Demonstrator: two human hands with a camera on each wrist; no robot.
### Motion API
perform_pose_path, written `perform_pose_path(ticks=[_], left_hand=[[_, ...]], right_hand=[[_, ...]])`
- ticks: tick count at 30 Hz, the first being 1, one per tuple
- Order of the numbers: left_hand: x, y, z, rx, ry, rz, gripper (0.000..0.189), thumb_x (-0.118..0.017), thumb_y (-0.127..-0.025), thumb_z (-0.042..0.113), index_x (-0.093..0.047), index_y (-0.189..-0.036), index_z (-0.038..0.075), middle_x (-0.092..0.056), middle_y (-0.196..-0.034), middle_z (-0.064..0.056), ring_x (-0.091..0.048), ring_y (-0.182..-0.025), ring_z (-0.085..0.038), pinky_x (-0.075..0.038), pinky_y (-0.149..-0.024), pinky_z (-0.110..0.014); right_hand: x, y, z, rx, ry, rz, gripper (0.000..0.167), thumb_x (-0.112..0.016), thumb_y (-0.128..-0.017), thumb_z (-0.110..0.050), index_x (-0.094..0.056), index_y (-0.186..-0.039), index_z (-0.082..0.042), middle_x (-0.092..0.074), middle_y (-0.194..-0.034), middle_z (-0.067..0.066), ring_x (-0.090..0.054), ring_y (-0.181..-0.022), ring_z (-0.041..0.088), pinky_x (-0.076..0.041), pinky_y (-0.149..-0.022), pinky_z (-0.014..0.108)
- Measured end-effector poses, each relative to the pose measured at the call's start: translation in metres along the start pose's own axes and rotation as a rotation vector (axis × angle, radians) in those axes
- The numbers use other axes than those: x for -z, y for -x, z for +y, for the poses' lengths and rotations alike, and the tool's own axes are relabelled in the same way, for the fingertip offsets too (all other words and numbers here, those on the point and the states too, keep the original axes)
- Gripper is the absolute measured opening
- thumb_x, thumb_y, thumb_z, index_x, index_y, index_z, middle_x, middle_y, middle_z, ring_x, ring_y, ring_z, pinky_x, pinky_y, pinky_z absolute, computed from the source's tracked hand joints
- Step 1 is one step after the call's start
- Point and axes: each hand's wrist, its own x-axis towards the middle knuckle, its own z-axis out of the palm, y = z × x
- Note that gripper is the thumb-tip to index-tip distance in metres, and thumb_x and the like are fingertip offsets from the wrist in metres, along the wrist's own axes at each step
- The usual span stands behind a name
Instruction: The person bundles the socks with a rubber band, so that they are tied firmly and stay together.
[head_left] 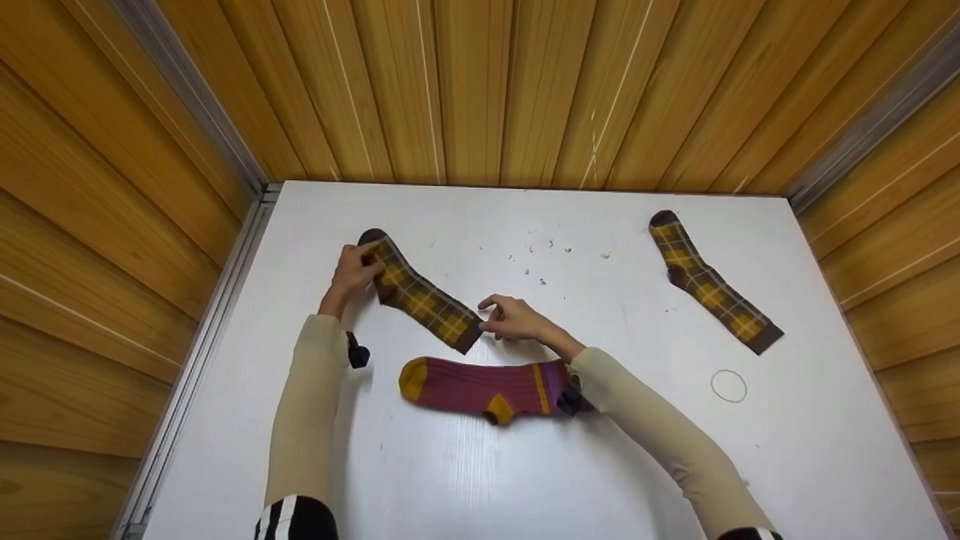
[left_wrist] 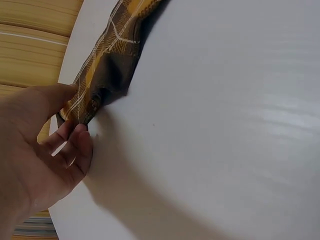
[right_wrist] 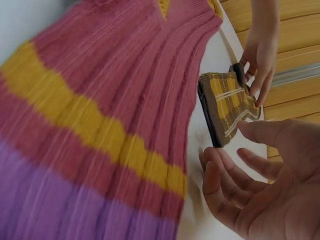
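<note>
A brown and yellow plaid sock [head_left: 424, 296] lies slantwise on the white table, its toe at the upper left. My left hand [head_left: 352, 271] pinches it near the toe; in the left wrist view thumb and fingertips close on the fabric [left_wrist: 117, 45], and that end looks slightly raised. Beside the dark cuff is my right hand [head_left: 514, 319], fingers loosely bent and apart with nothing between them. The right wrist view shows its thumb close to the cuff [right_wrist: 215, 112]; whether it touches I cannot tell. Below lies a magenta sock [head_left: 465, 386] with yellow toe and heel, its cuff partly hidden by my right forearm.
A matching plaid sock [head_left: 709, 281] lies at the right of the table [head_left: 600, 480]. Nearer the front is a thin loop [head_left: 728, 386] like a rubber band. Small dark bits [head_left: 568, 250] are scattered toward the back. Wood-patterned walls [head_left: 480, 90] stand at the back and sides.
</note>
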Motion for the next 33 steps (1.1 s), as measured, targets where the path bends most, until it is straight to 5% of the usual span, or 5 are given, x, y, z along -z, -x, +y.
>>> perform_pose_path(ticks=[5,14,24,33], left_hand=[[-0.002,0.001,0.004,0.043,-0.073,-0.007,0.061,-0.059,-0.099,0.012,-0.038,-0.156,0.004,-0.031,-0.148,-0.032,-0.045,-0.132,-0.047,-0.038,-0.111,-0.058],[-0.003,-0.002,0.006,0.064,-0.172,-0.073,0.069,-0.056,-0.1,0.018,-0.027,-0.161,0.004,-0.028,-0.15,-0.033,-0.046,-0.125,-0.043,-0.042,-0.107,-0.056],[0.002,0.016,0.014,0.059,-0.217,-0.086,0.062,-0.07,-0.094,0.026,-0.051,-0.148,0.002,-0.05,-0.15,-0.027,-0.049,-0.136,-0.046,-0.043,-0.11,-0.059],[-0.002,0.029,0.02,-0.054,-0.222,-0.074,0.032,-0.069,-0.096,0.022,-0.073,-0.121,0.002,-0.069,-0.127,-0.025,-0.063,-0.116,-0.044,-0.051,-0.096,-0.054]], right_hand=[[-0.012,-0.005,-0.007,-0.084,0.089,0.079,0.039,-0.075,-0.093,-0.021,-0.065,-0.124,0.001,-0.073,-0.088,0.017,-0.054,-0.056,0.008,-0.041,-0.051,0.019],[-0.021,-0.004,-0.012,-0.203,0.261,0.191,0.031,-0.086,-0.083,-0.03,-0.073,-0.102,-0.01,-0.072,-0.09,0.006,-0.056,-0.071,0.014,-0.04,-0.06,0.027],[0.005,0.01,0.001,-0.245,0.241,0.142,0.024,-0.084,-0.085,-0.024,-0.076,-0.1,-0.007,-0.076,-0.09,0.009,-0.058,-0.067,0.011,-0.041,-0.059,0.024],[0.043,0.037,0.031,-0.27,0.189,0.201,0.021,-0.081,-0.087,-0.02,-0.074,-0.096,-0.004,-0.075,-0.084,0.011,-0.062,-0.061,0.011,-0.043,-0.058,0.024]])
